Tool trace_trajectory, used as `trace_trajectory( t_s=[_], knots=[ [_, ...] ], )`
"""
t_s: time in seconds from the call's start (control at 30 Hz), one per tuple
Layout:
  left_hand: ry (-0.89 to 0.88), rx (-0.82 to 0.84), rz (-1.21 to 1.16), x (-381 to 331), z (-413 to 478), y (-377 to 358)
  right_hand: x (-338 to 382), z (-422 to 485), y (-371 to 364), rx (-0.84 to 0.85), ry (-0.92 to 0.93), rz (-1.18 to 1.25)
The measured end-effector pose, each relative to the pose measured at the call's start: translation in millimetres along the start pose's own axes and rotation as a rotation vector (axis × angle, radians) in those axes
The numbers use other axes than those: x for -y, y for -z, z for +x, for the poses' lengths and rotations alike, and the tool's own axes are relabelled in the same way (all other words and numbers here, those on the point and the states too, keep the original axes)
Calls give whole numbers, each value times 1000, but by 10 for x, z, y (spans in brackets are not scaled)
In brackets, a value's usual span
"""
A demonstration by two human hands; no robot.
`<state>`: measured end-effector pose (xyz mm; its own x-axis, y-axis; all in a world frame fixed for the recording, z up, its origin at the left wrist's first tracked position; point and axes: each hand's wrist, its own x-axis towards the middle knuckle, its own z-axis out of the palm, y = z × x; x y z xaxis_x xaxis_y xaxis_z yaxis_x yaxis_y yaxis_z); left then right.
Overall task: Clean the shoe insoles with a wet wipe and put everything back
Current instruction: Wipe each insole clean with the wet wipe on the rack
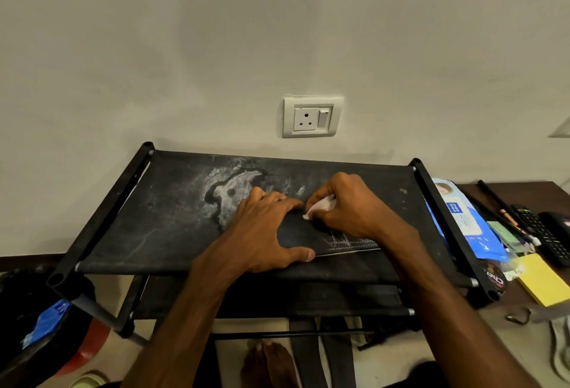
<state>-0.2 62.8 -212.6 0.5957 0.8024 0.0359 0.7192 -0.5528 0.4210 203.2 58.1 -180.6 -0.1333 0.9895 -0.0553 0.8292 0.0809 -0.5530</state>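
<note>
1. One dark insole [311, 238] lies flat on the top shelf of the shoe rack [148, 227] — thin, light and floppy, by its look.
2. Left hand [265, 233] is spread open, pinning it down.
3. Right hand [348, 205] pinches the wet wipe [319, 207] at the insole's far edge — soft, limp, likely slippery.
4. Best lifted by an edge.

matt black cloth shelf [172, 221], chalky-stained; glossy plastic wipes pack [462, 221]; soft white wipe [320, 206].
</note>
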Motion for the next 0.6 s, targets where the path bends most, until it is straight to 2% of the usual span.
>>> trace_trajectory(
  t_s=[0.17, 0.4, 0.6],
  knots=[
    [-1, 36, 7, 2, 13, 2, 48, -65, 132, 192, 3, -90],
    [-6, 34, -35, 17, 19, 3, 96, 4, -1, 14, -71, -153],
    [3, 48, -24, 13, 24, -1, 73, -67, 145, 176, -79, -157]
  ],
)
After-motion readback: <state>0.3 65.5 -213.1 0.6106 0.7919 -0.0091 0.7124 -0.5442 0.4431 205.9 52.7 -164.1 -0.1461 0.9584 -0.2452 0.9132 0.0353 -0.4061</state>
